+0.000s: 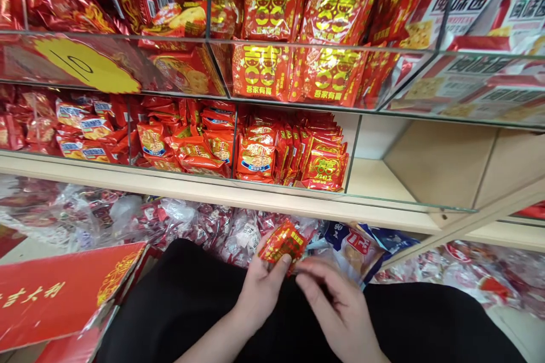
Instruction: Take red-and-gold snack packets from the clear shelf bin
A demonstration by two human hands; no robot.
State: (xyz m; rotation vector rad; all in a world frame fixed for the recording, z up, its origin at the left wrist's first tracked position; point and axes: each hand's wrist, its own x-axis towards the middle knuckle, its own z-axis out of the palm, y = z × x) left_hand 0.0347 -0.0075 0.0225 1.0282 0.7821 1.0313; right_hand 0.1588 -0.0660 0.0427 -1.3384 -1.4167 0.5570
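My left hand [260, 289] holds a small red and gold snack packet [283, 243] between thumb and fingers, low in the middle of the view over my black-clad lap. My right hand [336, 306] sits just to the right of it, fingers curled, fingertips close to the packet's lower right edge; whether they touch it is unclear. Straight above, a glass-fronted shelf compartment [293, 150] holds upright rows of similar red packets. To its right, one compartment [426, 164] has bare wood.
Upper shelf bins [298, 39] hold larger red and gold packets; white and red boxes [481, 39] are at the upper right. Clear bags of wrapped sweets [179, 221] lie under the shelf. A red cardboard box [55, 295] sits at the lower left.
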